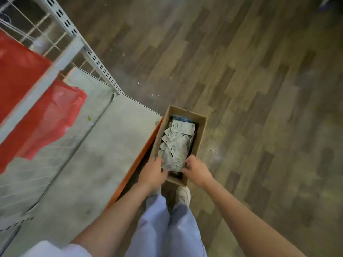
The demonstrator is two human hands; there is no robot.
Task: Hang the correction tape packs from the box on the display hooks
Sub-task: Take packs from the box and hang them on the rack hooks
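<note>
Both hands, left hand (pixel 152 173) and right hand (pixel 197 170), are down at the near end of the box (pixel 201 134), fingers curled into the correction tape packs (pixel 176 147) loose inside; whether either's actually pinching one, can't tell. Box sits on the floor beside the shelf base (pixel 104 145) so it's handy.

An open brown cardboard box (pixel 201 135) sits on the floor, heaped with jumbled white correction tape packs (pixel 176 145).
</note>
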